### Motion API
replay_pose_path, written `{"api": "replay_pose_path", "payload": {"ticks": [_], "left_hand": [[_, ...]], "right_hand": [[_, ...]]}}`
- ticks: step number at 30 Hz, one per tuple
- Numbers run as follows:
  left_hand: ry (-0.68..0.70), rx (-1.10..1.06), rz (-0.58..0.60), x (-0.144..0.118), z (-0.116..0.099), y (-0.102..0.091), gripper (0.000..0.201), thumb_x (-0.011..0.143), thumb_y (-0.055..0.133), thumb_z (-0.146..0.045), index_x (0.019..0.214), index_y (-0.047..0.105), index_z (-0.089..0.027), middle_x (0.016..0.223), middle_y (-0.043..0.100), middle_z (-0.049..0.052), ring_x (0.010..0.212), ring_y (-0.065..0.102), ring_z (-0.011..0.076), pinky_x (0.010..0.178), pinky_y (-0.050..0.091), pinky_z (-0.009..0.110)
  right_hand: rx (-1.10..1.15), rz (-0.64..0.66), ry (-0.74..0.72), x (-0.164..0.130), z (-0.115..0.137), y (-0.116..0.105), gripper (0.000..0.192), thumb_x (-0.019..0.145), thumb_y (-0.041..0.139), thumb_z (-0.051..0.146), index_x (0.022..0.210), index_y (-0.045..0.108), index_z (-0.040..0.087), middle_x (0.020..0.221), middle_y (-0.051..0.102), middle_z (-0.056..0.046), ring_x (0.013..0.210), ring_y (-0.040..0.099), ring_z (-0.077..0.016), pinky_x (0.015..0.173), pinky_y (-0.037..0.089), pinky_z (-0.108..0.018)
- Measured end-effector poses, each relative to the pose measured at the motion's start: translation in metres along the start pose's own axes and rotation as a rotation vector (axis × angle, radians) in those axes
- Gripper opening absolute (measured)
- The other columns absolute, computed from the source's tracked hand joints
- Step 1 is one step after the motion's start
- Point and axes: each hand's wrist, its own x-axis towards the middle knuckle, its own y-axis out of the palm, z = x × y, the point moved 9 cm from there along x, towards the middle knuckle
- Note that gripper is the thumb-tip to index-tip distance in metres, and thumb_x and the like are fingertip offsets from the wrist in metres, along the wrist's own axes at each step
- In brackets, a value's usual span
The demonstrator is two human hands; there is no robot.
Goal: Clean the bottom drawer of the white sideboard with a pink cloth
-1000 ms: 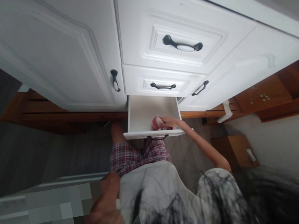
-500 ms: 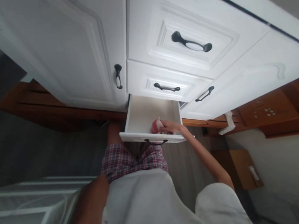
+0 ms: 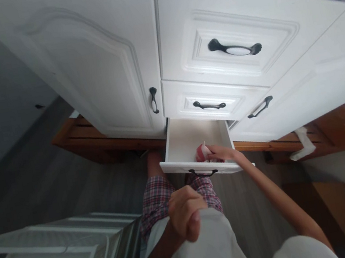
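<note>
Reaching into the open drawer (image 3: pixel 178 143), right hand (image 3: pixel 221 152) fingers grip a red packet (image 3: pixel 200 152); left hand (image 3: pixel 186 213) fingers curled closed, empty.

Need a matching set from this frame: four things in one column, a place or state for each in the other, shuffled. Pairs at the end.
Things:
1. right hand
2. left hand
3. white bottom drawer with a dark handle
4. small white middle drawer with a slim dark handle

States or places:
A. closed, directly above the open drawer
B. pulled out, open
C. reaching into the open drawer, grip on a small red and white cloth-like item
D. curled loosely, empty as far as shown, in front of the pale shirt

Pairs: 1-C, 2-D, 3-B, 4-A
</note>
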Motion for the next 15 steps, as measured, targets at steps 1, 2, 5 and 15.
{"api": "replay_pose_path", "payload": {"ticks": [1, 2, 5, 15], "left_hand": [[0.068, 0.034, 0.026, 0.007, 0.001, 0.003, 0.035, 0.116, 0.039, -0.031, 0.108, 0.072, -0.025, 0.089, 0.071, 0.002, 0.078, 0.067, 0.0183, 0.074, 0.059, 0.034], [0.106, 0.086, 0.057, 0.014, 0.006, 0.009, 0.032, 0.113, 0.040, -0.025, 0.108, 0.072, -0.024, 0.091, 0.072, 0.004, 0.082, 0.067, 0.0196, 0.076, 0.059, 0.035], [0.060, 0.277, 0.135, 0.027, 0.044, 0.027, 0.024, 0.109, 0.048, -0.017, 0.108, 0.072, -0.022, 0.105, 0.075, 0.007, 0.099, 0.068, 0.0234, 0.091, 0.058, 0.039], [-0.014, 0.428, 0.204, 0.005, 0.105, 0.056, 0.023, 0.107, 0.056, -0.018, 0.123, 0.072, -0.023, 0.126, 0.075, 0.009, 0.118, 0.069, 0.0262, 0.108, 0.058, 0.045]], "right_hand": [[0.008, 0.004, -0.009, 0.001, -0.002, 0.002, 0.025, 0.097, 0.067, 0.028, 0.118, 0.064, 0.015, 0.109, 0.077, -0.012, 0.086, 0.070, -0.0231, 0.078, 0.055, -0.031], [0.017, 0.008, -0.016, 0.002, -0.005, 0.003, 0.027, 0.098, 0.066, 0.030, 0.120, 0.063, 0.015, 0.109, 0.077, -0.013, 0.084, 0.070, -0.0230, 0.075, 0.055, -0.032], [0.054, 0.024, -0.021, 0.005, -0.012, 0.008, 0.034, 0.098, 0.063, 0.033, 0.128, 0.062, 0.017, 0.113, 0.077, -0.013, 0.081, 0.070, -0.0221, 0.070, 0.056, -0.031], [-0.004, -0.060, -0.127, 0.003, 0.003, -0.003, 0.043, 0.093, 0.061, 0.035, 0.132, 0.069, 0.018, 0.135, 0.075, -0.018, 0.118, 0.072, -0.0324, 0.110, 0.054, -0.045]]}}
